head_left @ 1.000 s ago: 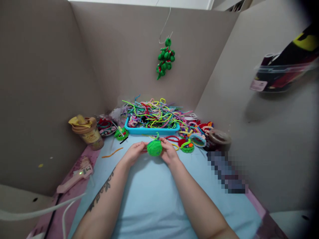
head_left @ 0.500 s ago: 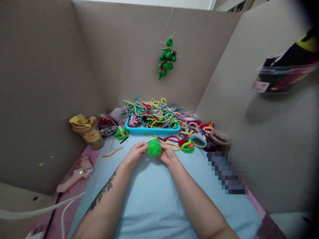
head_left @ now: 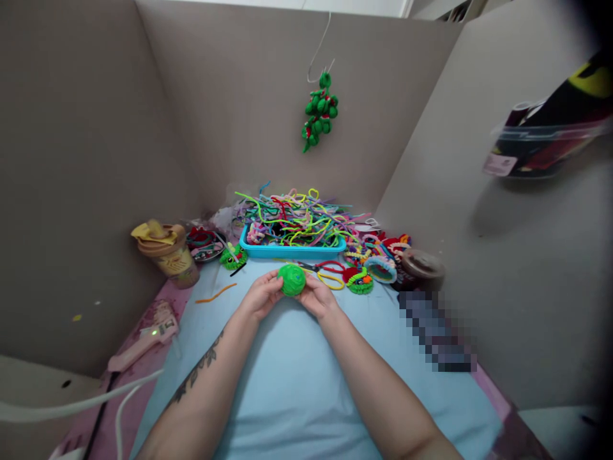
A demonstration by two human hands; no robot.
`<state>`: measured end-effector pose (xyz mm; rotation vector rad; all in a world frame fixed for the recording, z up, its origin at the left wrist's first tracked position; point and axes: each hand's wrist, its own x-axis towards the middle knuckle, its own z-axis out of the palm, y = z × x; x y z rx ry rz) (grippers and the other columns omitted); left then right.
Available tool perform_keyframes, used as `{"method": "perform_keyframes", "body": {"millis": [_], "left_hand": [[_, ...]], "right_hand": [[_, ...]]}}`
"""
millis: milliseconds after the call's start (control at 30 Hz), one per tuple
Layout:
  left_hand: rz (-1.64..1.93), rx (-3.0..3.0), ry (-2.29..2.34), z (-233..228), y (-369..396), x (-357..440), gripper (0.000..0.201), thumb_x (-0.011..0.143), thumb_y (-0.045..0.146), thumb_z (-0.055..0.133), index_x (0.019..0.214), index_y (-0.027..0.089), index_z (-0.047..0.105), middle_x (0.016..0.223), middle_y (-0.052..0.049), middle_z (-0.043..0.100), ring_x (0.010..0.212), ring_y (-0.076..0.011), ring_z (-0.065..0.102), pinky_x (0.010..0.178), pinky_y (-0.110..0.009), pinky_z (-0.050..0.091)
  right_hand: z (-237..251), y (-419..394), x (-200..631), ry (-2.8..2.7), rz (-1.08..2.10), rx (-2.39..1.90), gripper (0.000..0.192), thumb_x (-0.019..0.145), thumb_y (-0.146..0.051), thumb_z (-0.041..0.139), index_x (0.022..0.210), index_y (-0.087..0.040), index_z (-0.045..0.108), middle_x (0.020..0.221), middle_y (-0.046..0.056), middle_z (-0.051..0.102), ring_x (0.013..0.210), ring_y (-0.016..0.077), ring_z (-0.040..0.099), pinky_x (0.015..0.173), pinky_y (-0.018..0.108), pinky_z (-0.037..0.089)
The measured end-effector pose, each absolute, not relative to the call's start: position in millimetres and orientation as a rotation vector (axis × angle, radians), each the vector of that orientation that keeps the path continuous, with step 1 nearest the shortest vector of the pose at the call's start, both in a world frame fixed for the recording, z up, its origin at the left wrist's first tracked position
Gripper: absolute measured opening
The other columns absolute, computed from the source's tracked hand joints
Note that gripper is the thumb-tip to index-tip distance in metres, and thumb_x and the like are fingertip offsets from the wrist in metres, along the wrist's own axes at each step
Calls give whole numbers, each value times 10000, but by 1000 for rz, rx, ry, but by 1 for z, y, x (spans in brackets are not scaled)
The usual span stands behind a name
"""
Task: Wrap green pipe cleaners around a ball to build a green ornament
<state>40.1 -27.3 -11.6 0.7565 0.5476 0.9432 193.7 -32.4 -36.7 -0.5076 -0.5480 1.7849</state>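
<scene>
Grey partition walls enclose a desk covered by a light blue mat (head_left: 287,383), with a pink surface showing along the mat's left edge. A green ball (head_left: 292,280) of fuzzy wire is held above the far part of the mat, gripped between the left hand (head_left: 260,296) and the right hand (head_left: 318,296), whose fingers are closed on its two sides. Just behind the ball, a blue tray (head_left: 292,248) is heaped with pipe cleaners (head_left: 297,217) in many colours. Small coiled pieces (head_left: 371,268) are scattered to the right of the tray, near a dark round jar (head_left: 421,267). A tan cup (head_left: 167,252) stands at the left, and a pink glue gun (head_left: 143,342) lies nearer on the pink surface. A green ornament (head_left: 318,115) is hung from a wire hook on the back wall.
</scene>
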Motion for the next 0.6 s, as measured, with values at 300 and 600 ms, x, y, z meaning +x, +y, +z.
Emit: {"method": "perform_keyframes", "body": {"millis": [300,600], "left_hand": [[831,805,564,-7,-28,31,390,746,391,633,1056,155,620,984,-106,658,856,-195,605,785,-318,441],[755,1087,747,4,-34,25,289,666,389,700,715,117,615,653,-12,565,609,-112,509,618,-234,386]], "right_hand": [[-17,-42,202,-591,1661,-532,297,637,-124,676,897,-205,561,803,5,665,666,134,612,606,251,502],[-18,-45,210,-1088,1446,-663,257,643,-234,716,874,-200,607,765,-5,632,658,112,569,614,213,429]]}}
